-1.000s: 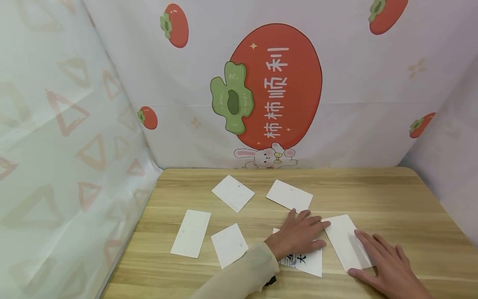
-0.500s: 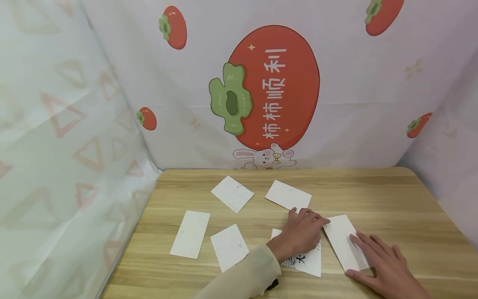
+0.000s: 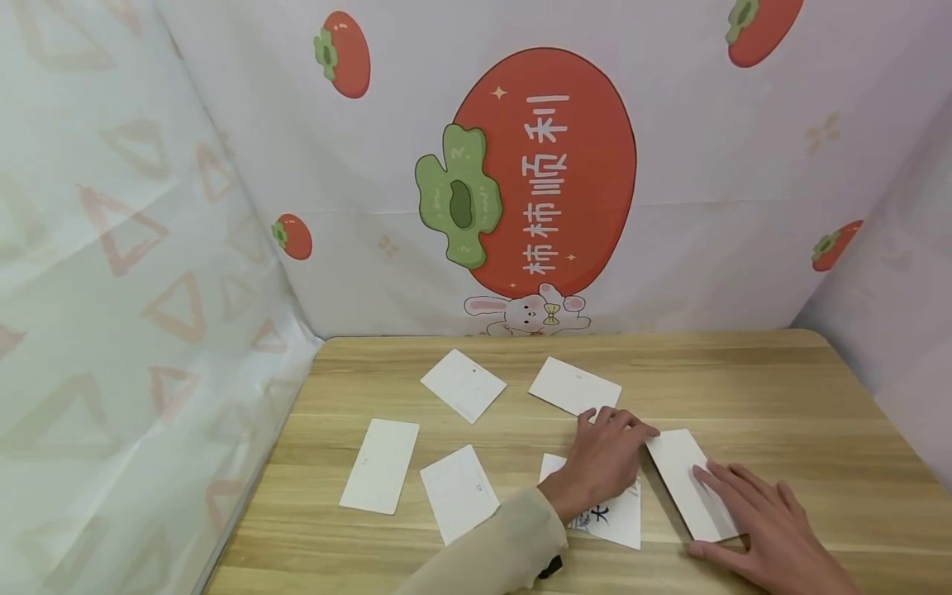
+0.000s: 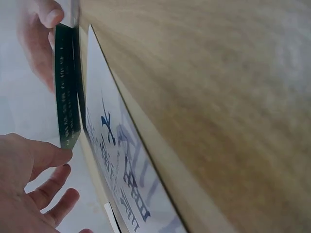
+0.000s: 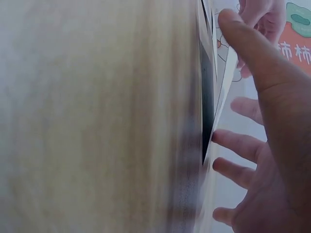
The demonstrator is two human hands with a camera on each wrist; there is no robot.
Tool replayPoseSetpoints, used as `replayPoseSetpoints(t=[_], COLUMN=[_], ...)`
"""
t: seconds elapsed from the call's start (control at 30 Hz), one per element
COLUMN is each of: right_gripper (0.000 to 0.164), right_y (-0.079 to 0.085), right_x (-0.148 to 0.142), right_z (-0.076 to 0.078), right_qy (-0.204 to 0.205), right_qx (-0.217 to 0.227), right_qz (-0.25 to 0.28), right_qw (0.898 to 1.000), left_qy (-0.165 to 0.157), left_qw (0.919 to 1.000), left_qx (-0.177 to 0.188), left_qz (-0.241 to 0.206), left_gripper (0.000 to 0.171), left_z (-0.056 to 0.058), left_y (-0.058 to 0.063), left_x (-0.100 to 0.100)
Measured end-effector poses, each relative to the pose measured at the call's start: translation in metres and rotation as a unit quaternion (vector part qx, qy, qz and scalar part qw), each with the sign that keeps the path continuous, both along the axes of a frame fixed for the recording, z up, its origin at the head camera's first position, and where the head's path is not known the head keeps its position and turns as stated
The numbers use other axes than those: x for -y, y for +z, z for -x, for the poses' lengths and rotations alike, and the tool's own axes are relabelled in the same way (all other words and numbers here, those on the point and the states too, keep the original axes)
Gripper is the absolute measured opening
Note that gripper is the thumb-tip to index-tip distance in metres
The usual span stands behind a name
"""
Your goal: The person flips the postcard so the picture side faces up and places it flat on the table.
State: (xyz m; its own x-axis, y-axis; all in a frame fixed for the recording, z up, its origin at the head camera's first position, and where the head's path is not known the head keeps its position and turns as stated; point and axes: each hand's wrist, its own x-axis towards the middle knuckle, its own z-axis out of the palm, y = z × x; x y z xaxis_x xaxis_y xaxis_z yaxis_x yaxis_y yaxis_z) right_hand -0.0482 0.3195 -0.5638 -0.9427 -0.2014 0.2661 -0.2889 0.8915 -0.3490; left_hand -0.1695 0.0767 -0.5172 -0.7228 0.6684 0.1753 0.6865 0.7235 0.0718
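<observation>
My left hand [image 3: 606, 459] pinches the far left corner of a white card [image 3: 687, 487] at the right of the table. That card's left edge is raised, and its dark green underside [image 4: 65, 87] shows in the left wrist view. My right hand [image 3: 777, 525] rests fairly straight fingers on the card's right side, with the thumb at its near edge. Under the left forearm and hand lies a card with dark blue characters [image 3: 613, 521], partly hidden.
More white cards lie on the wooden table [image 3: 781, 388]: a far left card [image 3: 464, 386], a far middle card [image 3: 575, 387], a leftmost card [image 3: 380, 467] and a near card [image 3: 459, 493]. Patterned cloth [image 3: 357, 273] hangs behind and on both sides.
My left fingers have drawn in from a spread pose to the card's corner, and its left edge has risen off the table. My right hand has shifted only slightly.
</observation>
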Motion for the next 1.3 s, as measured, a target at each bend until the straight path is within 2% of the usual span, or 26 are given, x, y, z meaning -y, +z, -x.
replayPoseSetpoints(t=[0.17,0.4,0.63,0.8,0.9,1.13,1.3], right_gripper=[0.101,0.097,0.088,0.082,0.074,0.057,0.038], right_y=[0.004,0.015,0.021,0.021,0.021,0.024,0.03], right_x=[-0.001,-0.007,-0.013,-0.017,-0.021,-0.03,-0.028], right_z=[0.001,0.001,0.0,-0.001,0.0,0.001,0.0], right_qy=[0.004,-0.02,-0.03,-0.037,-0.033,-0.008,-0.034], right_qx=[-0.007,0.002,-0.029,-0.03,-0.04,-0.09,-0.087], right_qz=[0.013,0.017,0.0,-0.014,0.003,0.079,0.08], right_qw=[1.0,1.0,0.999,0.999,0.999,0.993,0.992], left_qy=[0.004,0.011,0.017,0.018,0.018,0.018,0.016], left_qw=[0.9994,0.9975,0.9956,0.9934,0.9912,0.9873,0.9862], left_qx=[-0.028,-0.032,-0.033,-0.043,-0.051,-0.061,-0.064], left_qz=[-0.021,-0.063,-0.086,-0.105,-0.121,-0.145,-0.152], left_gripper=[0.033,0.013,0.011,0.011,0.012,0.014,0.011], left_z=[-0.001,0.0,0.001,0.001,0.001,0.001,0.001], left_y=[-0.001,-0.002,-0.004,-0.004,-0.003,0.002,0.003], left_x=[0.002,0.0,-0.001,-0.001,-0.002,-0.001,-0.001])
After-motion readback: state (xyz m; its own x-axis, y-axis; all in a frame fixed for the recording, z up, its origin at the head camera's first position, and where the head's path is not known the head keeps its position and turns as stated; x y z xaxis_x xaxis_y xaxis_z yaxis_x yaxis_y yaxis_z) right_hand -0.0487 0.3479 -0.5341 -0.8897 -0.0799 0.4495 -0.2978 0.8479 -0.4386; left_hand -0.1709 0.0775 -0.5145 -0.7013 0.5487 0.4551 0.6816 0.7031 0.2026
